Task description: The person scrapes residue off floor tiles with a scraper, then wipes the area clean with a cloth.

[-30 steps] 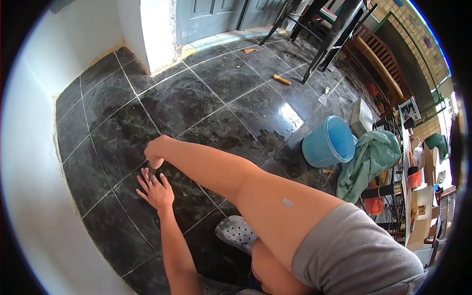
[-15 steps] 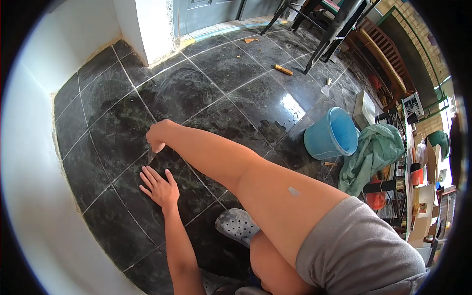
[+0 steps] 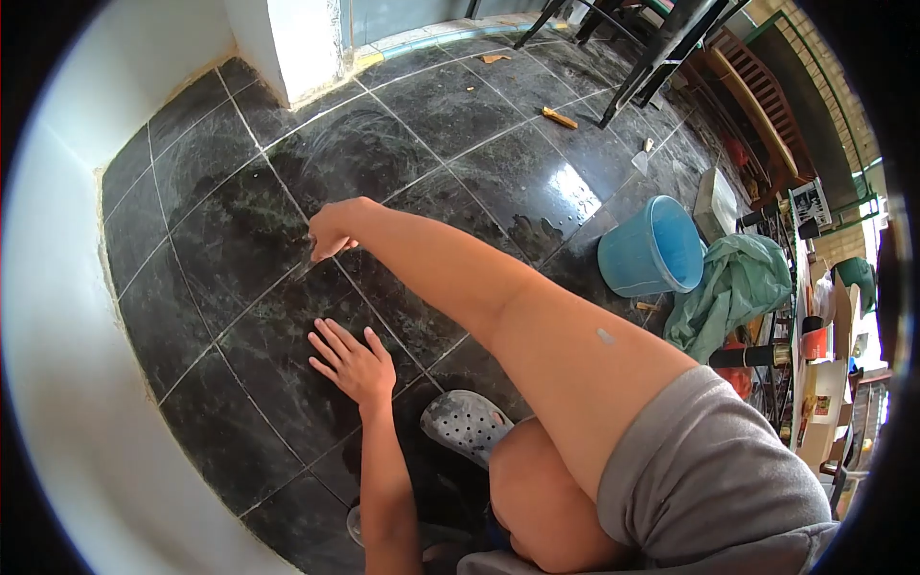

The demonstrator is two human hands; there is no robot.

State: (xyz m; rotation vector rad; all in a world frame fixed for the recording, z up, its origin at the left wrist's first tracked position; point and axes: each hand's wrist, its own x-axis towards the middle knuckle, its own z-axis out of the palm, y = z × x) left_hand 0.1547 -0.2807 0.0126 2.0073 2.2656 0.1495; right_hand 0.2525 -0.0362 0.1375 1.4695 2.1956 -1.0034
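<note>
My right hand (image 3: 333,230) is closed just above the dark tiled floor (image 3: 383,144), near a grout line. Something thin, too small to make out, pokes from under its fingers and reaches down to the tiles. Nearer to me, my left hand (image 3: 358,366) lies flat on the tiles with its fingers spread and nothing in it. Pale smears and dull patches mark the tiles around both hands.
A pale wall (image 3: 57,316) runs along the left. On the right stand a blue bucket (image 3: 632,259) and a crumpled green cloth (image 3: 733,287). My spotted clog (image 3: 462,422) is close by; dark chair legs (image 3: 632,86) stand at the back.
Both hands have shifted to the right in the view. My right hand is also a little higher, still closed, and my left hand stays spread on the floor.
</note>
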